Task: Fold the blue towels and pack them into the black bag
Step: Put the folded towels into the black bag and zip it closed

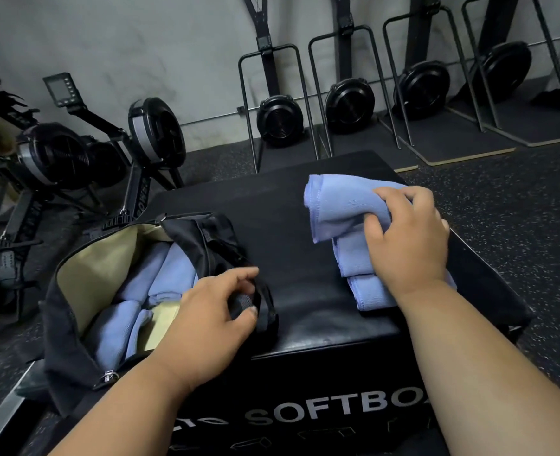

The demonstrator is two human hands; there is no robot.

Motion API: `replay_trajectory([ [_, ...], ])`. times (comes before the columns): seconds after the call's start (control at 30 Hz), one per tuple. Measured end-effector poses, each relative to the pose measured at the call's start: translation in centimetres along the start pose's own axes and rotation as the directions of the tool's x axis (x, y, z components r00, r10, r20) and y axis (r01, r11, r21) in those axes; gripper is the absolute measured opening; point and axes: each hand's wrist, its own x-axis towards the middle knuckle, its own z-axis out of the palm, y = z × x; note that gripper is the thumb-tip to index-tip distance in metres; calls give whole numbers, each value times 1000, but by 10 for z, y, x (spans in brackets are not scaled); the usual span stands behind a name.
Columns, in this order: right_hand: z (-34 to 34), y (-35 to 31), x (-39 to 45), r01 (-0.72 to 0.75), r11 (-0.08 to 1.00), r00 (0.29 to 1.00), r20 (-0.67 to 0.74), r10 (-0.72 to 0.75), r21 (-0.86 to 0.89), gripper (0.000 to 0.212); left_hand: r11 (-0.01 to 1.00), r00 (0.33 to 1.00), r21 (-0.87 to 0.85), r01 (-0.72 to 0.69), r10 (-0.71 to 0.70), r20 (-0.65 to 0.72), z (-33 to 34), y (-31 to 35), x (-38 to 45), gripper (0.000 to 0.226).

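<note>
The black bag [71, 327] lies open on the left of a black soft box, its beige lining showing. Several folded blue towels [160, 278] lie inside it. My left hand [212, 324] grips the bag's right edge, thumb and fingers curled round the black fabric and strap. On the right of the box top sits a small pile of blue towels [361, 258]. My right hand [407, 235] grips the top towel [341, 199], which is folded and bunched, its loose end lifted toward the far left.
The black soft box [288, 225] stands on speckled rubber floor. Rowing machines [74, 153] crowd the left side. Several ski-type machines with black flywheels [347, 103] line the grey back wall. Open floor lies to the right of the box.
</note>
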Motion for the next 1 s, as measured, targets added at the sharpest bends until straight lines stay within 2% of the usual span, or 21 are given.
replay_trajectory([
  [0.07, -1, -22, -7, 60, 992, 998, -19, -58, 107, 38, 948, 991, -297, 111, -128, -39, -1, 11, 0, 63],
  [0.1, -1, -34, -13, 88, 982, 996, -19, -86, 164, 39, 871, 979, -466, 154, -197, -46, -4, 18, 0, 69],
  [0.17, 0, -58, -28, 136, 957, 990, 0, -140, 256, 39, 682, 945, -700, 214, -325, -28, -12, 28, 3, 84],
  [0.23, 3, -80, -43, 161, 934, 981, 49, -187, 320, 40, 468, 918, -839, 277, -386, 88, -22, 31, 5, 103],
  [0.27, 5, -90, -50, 173, 924, 975, 72, -209, 340, 40, 385, 912, -871, 304, -382, 149, -26, 30, 4, 103],
  [0.33, 9, -105, -61, 176, 912, 966, 112, -232, 371, 39, 315, 916, -904, 290, -364, 168, -33, 29, 2, 95],
  [0.4, 12, -117, -69, 141, 908, 963, 159, -218, 395, 36, 324, 913, -920, 221, -400, 79, -39, 27, -3, 91],
  [0.47, 13, -124, -74, 110, 906, 958, 199, -207, 410, 32, 363, 885, -918, 162, -464, -27, -46, 19, -8, 97],
  [0.57, 13, -131, -77, 124, 888, 913, 300, -277, 444, 28, 395, 852, -912, 110, -510, -117, -63, 3, -16, 102],
  [0.67, 16, -139, -81, 148, 862, 855, 376, -358, 484, 21, 412, 834, -907, 86, -527, -160, -74, -5, -24, 97],
  [0.83, 22, -153, -90, 66, 846, 821, 452, -347, 529, 11, 380, 817, -923, 56, -548, -177, -84, -14, -35, 86],
  [0.93, 25, -162, -92, 9, 837, 795, 503, -338, 548, 5, 364, 808, -929, 72, -567, -159, -86, -21, -41, 71],
  [1.0, 28, -167, -93, -70, 816, 761, 560, -329, 574, 2, 442, 798, -892, 98, -570, -195, -87, -24, -45, 59],
])
